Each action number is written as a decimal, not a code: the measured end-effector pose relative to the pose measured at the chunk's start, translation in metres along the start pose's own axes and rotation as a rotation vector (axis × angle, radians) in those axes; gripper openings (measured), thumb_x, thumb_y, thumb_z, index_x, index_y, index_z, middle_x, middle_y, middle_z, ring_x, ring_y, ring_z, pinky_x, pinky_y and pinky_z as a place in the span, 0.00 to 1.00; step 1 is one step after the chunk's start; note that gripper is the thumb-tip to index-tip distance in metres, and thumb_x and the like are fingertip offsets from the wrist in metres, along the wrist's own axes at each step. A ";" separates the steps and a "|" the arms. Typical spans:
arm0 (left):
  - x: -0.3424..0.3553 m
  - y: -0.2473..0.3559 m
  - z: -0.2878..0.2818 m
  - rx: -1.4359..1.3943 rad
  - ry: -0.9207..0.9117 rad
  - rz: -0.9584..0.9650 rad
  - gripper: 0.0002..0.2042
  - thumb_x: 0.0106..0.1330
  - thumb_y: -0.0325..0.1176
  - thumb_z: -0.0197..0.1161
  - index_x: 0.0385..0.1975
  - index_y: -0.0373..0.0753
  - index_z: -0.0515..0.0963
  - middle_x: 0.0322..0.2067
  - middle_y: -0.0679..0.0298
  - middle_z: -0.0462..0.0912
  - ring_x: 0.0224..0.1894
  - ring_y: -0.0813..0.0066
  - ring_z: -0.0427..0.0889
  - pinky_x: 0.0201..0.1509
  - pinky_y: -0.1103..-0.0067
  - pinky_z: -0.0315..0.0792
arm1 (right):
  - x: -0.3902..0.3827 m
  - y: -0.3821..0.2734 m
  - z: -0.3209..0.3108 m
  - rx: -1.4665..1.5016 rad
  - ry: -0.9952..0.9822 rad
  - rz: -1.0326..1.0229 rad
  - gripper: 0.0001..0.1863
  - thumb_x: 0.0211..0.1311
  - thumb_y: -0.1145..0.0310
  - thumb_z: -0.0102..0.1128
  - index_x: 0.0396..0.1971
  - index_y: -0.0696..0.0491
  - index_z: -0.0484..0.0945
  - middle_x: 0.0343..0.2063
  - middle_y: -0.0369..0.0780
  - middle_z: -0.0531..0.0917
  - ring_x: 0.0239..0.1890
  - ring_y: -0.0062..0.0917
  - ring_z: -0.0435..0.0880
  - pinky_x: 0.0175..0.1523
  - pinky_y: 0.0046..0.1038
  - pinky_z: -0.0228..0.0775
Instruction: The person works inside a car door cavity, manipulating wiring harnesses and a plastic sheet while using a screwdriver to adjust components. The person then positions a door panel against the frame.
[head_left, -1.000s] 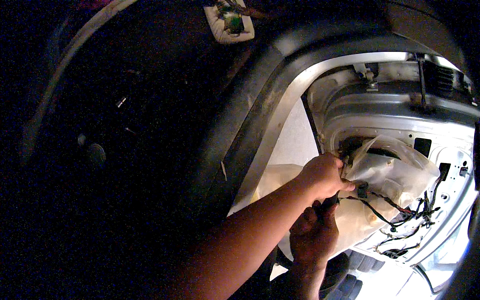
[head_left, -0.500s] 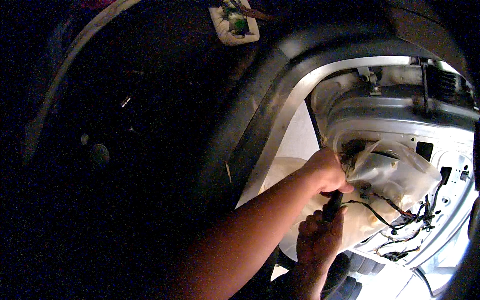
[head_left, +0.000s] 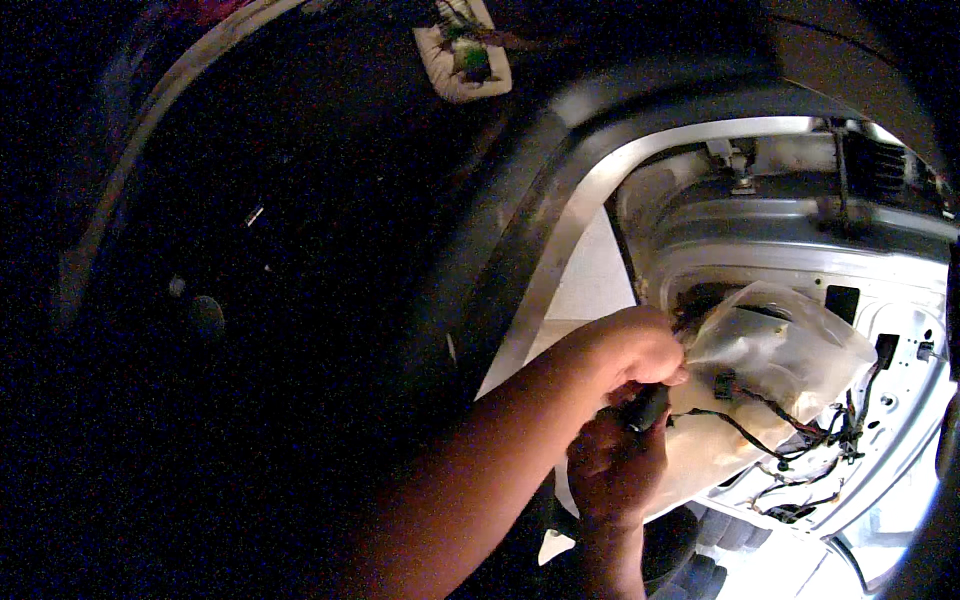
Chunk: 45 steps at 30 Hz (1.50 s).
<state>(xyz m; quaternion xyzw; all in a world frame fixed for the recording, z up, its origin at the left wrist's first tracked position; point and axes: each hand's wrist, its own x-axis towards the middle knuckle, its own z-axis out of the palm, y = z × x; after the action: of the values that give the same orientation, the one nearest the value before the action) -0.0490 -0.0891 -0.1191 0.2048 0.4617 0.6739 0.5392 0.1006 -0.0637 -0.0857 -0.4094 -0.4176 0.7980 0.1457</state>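
My left hand (head_left: 645,350) reaches across the frame with fingers curled round the top of a short black object (head_left: 648,405), too dark to name. Just below it my right hand (head_left: 615,465) grips the same object from underneath, its thumb along the object's side. Beside both hands hangs a crumpled translucent plastic sheet (head_left: 780,350) over the inner metal of an open vehicle door (head_left: 900,320). Dark wires with connectors (head_left: 820,430) run across the sheet and metal, near my hands. The far ends of my fingers are partly hidden.
Dark interior trim (head_left: 500,230) borders the opening and fills much of the left. An opening with a light, padded rim (head_left: 440,70) and loose wires sits at the top. A metal hinge (head_left: 740,160) is at the upper right. Dark ribbed mats (head_left: 700,570) lie below on a bright floor.
Compared with half a second ago, both hands and the black object have shifted left, and my left wrist is more bent over the object. Both hands keep their grip.
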 end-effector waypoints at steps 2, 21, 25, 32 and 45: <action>-0.007 -0.004 0.003 -0.256 0.045 -0.010 0.09 0.62 0.34 0.69 0.32 0.33 0.84 0.27 0.58 0.86 0.24 0.68 0.81 0.29 0.68 0.73 | -0.027 -0.024 0.000 -0.872 -0.017 -0.109 0.17 0.73 0.56 0.52 0.36 0.57 0.78 0.18 0.34 0.76 0.14 0.18 0.70 0.20 0.20 0.60; -0.014 -0.034 0.009 0.507 0.421 0.588 0.15 0.60 0.24 0.54 0.09 0.38 0.74 0.08 0.57 0.73 0.12 0.67 0.78 0.15 0.70 0.70 | 0.042 -0.130 0.091 -3.297 -0.719 -1.151 0.25 0.56 0.66 0.54 0.55 0.56 0.77 0.61 0.46 0.74 0.66 0.43 0.65 0.72 0.55 0.46; -0.018 -0.022 0.008 -0.070 0.208 0.260 0.08 0.63 0.27 0.56 0.22 0.33 0.77 0.17 0.59 0.79 0.18 0.69 0.82 0.22 0.73 0.77 | 0.042 -0.149 0.080 -3.097 -0.857 -1.201 0.25 0.55 0.68 0.55 0.55 0.55 0.78 0.61 0.45 0.75 0.66 0.43 0.65 0.71 0.58 0.47; -0.029 -0.022 0.027 -0.660 0.145 0.158 0.12 0.74 0.32 0.50 0.28 0.34 0.76 0.19 0.60 0.79 0.17 0.74 0.78 0.18 0.76 0.72 | 0.041 -0.161 0.050 -2.862 -0.793 -1.403 0.21 0.53 0.70 0.58 0.50 0.51 0.81 0.58 0.40 0.77 0.64 0.38 0.69 0.70 0.58 0.46; -0.026 -0.021 0.037 -0.397 0.252 0.190 0.15 0.60 0.40 0.70 0.38 0.34 0.84 0.33 0.52 0.87 0.34 0.64 0.87 0.43 0.74 0.79 | -0.015 -0.115 0.025 -2.285 -0.383 -1.305 0.17 0.59 0.73 0.56 0.49 0.58 0.78 0.51 0.49 0.79 0.56 0.42 0.76 0.65 0.45 0.63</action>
<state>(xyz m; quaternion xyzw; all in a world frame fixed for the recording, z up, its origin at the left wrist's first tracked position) -0.0008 -0.0980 -0.1134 0.0518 0.3627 0.8193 0.4411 0.0779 -0.0165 0.0204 0.0913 -0.9811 -0.1698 0.0151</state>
